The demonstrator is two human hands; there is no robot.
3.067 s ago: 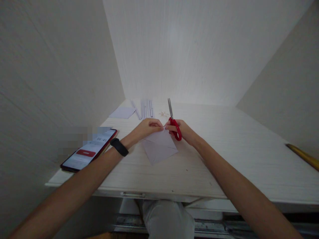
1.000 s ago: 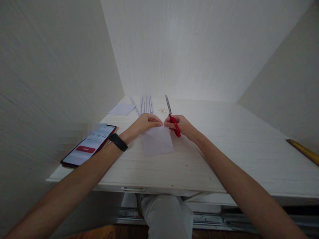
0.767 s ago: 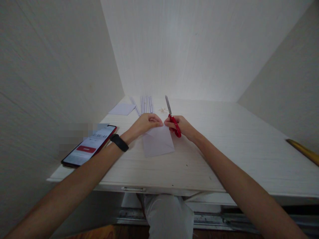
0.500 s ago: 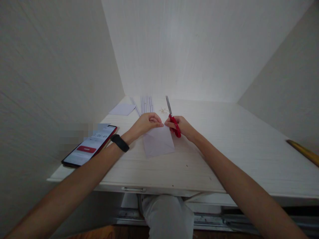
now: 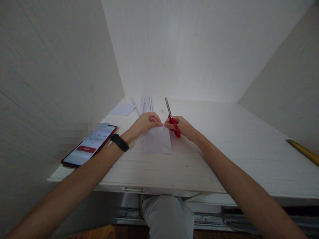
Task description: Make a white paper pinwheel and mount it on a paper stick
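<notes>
Currently both hands pinch the far edge of the folded paper [image 5: 156, 143] lying on the desk [image 5: 236, 149]: left hand [image 5: 147, 121] steadying, right hand [image 5: 180, 125] also gripping red scissors [image 5: 172, 119], blades pointing away.

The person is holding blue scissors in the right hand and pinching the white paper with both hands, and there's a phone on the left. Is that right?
Not quite. The scissors have red handles, not blue, as the head view shows. The right hand does hold them, both hands, the left hand too, pinch the white paper, and the phone lies on the left.
</notes>
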